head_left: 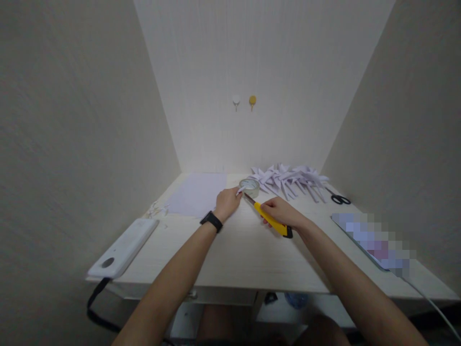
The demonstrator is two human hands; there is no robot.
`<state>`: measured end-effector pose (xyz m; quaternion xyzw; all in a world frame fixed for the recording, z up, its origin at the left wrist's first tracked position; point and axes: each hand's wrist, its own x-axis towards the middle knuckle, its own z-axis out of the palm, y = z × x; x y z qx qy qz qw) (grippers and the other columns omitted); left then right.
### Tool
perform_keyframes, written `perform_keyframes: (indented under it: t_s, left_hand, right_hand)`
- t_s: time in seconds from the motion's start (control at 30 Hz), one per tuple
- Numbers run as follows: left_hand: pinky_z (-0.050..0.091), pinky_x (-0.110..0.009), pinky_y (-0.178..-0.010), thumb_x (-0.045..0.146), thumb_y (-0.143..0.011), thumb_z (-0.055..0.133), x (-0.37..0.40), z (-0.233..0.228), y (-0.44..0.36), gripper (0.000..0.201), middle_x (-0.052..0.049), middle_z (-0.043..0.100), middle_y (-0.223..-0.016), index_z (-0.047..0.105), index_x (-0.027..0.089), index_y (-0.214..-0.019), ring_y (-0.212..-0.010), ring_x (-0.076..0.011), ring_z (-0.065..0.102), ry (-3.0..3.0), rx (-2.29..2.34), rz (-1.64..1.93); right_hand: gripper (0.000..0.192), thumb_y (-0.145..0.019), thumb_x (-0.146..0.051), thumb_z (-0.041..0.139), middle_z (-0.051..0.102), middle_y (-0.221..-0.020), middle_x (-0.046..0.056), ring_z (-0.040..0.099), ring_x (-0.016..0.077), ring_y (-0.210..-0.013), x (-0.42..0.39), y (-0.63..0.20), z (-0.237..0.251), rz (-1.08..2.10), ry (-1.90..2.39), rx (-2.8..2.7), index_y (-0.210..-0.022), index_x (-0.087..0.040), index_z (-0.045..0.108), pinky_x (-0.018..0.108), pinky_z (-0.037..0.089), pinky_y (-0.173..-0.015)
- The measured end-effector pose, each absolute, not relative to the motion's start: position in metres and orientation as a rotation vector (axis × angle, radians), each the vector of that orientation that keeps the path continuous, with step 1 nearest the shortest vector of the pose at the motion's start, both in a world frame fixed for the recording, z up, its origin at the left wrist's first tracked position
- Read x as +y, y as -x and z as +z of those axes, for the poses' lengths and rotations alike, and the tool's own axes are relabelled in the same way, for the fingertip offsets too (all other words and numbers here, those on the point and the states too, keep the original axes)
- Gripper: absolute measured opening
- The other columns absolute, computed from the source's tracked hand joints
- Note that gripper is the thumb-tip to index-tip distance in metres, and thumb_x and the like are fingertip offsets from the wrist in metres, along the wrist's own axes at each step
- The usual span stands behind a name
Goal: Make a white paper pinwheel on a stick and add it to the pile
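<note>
My right hand (276, 211) is wrapped round a yellow utility knife (270, 220), its blade pointing up and left toward my other hand. With a black band on the wrist, my left hand (227, 202) pinches a small white piece of paper (240, 191); its exact shape is too small to make out. The knife tip is close to that piece, and I cannot tell whether they touch. Just behind both lies a roll of clear tape (251, 187) on the white table (230, 259).
A pile of folded white paper pieces (288, 179) lies at the back right, near black-handled scissors (340, 198). White sheets (198, 192) and paper scraps (155, 210) are at the left. A white device (124, 247) and a blurred tablet-like screen (370, 240) flank my arms.
</note>
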<state>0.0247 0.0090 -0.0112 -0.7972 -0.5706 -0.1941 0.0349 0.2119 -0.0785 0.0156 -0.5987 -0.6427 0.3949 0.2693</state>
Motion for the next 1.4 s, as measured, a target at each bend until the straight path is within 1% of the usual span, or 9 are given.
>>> perform_keyframes:
  t_s: [0.37,0.6,0.73,0.93,1.07,1.17,1.23,1.3,1.4]
  left_hand:
    - [0.045,-0.03,-0.075,0.042,-0.099,0.04,0.004,-0.009,-0.026,0.037,-0.011,0.074,-0.099,0.07,0.024,-0.112,-0.092,-0.0251,0.068,2.443,-1.743,-0.592]
    - [0.045,-0.032,-0.075,0.042,-0.099,0.041,0.003,-0.008,-0.024,0.036,-0.011,0.074,-0.099,0.071,0.024,-0.108,-0.091,-0.0259,0.069,2.434,-1.766,-0.576]
    - [0.045,-0.031,-0.073,0.041,-0.097,0.043,0.004,-0.009,-0.025,0.034,-0.011,0.075,-0.097,0.072,0.024,-0.106,-0.09,-0.0261,0.069,2.435,-1.772,-0.594]
    - [0.044,-0.03,-0.072,0.042,-0.095,0.047,0.01,-0.011,-0.025,0.034,-0.01,0.075,-0.096,0.073,0.022,-0.1,-0.088,-0.0241,0.068,2.429,-1.902,-0.7]
    - [0.044,-0.029,-0.072,0.048,-0.093,0.05,0.011,-0.012,-0.024,0.035,-0.009,0.075,-0.095,0.074,0.023,-0.1,-0.088,-0.0232,0.068,2.438,-1.942,-0.786]
    - [0.043,-0.028,-0.071,0.047,-0.093,0.049,0.01,-0.012,-0.024,0.036,-0.009,0.076,-0.094,0.075,0.023,-0.099,-0.087,-0.0225,0.068,2.439,-1.926,-0.802]
    - [0.043,-0.028,-0.07,0.047,-0.094,0.047,0.009,-0.011,-0.025,0.037,-0.009,0.076,-0.094,0.075,0.023,-0.1,-0.087,-0.0222,0.068,2.438,-1.917,-0.801]
    - [0.043,-0.028,-0.07,0.046,-0.095,0.046,0.008,-0.011,-0.025,0.038,-0.009,0.076,-0.095,0.075,0.023,-0.103,-0.088,-0.0221,0.068,2.435,-1.918,-0.792]
    - [0.043,-0.028,-0.071,0.045,-0.095,0.045,0.008,-0.01,-0.025,0.039,-0.009,0.076,-0.098,0.075,0.023,-0.106,-0.089,-0.0223,0.068,2.433,-1.933,-0.776]
  right_hand:
    - [0.028,-0.087,-0.023,0.046,0.072,-0.063,0.009,0.068,0.0189,-0.055,-0.072,-0.212,0.021,1.074,1.613,-1.758,-0.064,-0.016,0.06,0.024,0.05,-0.048]
    - [0.029,-0.086,-0.024,0.048,0.069,-0.059,0.005,0.064,0.0157,-0.05,-0.069,-0.213,0.024,1.086,1.562,-1.756,-0.06,-0.017,0.059,0.022,0.048,-0.047]
    - [0.028,-0.086,-0.024,0.048,0.066,-0.057,0.003,0.061,0.0142,-0.048,-0.064,-0.212,0.025,1.02,1.536,-1.694,-0.061,-0.017,0.059,0.022,0.047,-0.046]
    - [0.026,-0.089,-0.034,0.046,0.067,-0.067,0.004,0.063,0.0157,-0.054,-0.048,-0.213,0.017,0.84,1.394,-1.46,-0.081,-0.017,0.064,0.024,0.049,-0.048]
    - [0.034,-0.094,-0.04,0.042,0.069,-0.075,0.007,0.064,0.0164,-0.06,-0.038,-0.212,0.003,0.68,1.536,-1.518,-0.084,-0.015,0.064,0.024,0.048,-0.054]
    - [0.033,-0.095,-0.036,0.043,0.072,-0.089,0.012,0.068,0.0215,-0.083,-0.038,-0.212,-0.004,0.356,1.781,-1.712,-0.094,-0.014,0.067,0.027,0.049,-0.07]
    - [0.032,-0.094,-0.034,0.045,0.072,-0.102,0.017,0.067,0.0256,-0.097,-0.046,-0.211,-0.007,0.145,1.942,-1.795,-0.103,-0.012,0.066,0.03,0.048,-0.078]
    - [0.035,-0.094,-0.035,0.044,0.07,-0.107,0.02,0.067,0.0283,-0.097,-0.06,-0.211,-0.008,0.01,2.083,-1.85,-0.108,-0.011,0.065,0.032,0.047,-0.078]
    - [0.036,-0.094,-0.038,0.043,0.068,-0.105,0.02,0.069,0.03,-0.09,-0.085,-0.213,-0.01,-0.124,2.172,-1.93,-0.108,-0.011,0.063,0.034,0.048,-0.072]
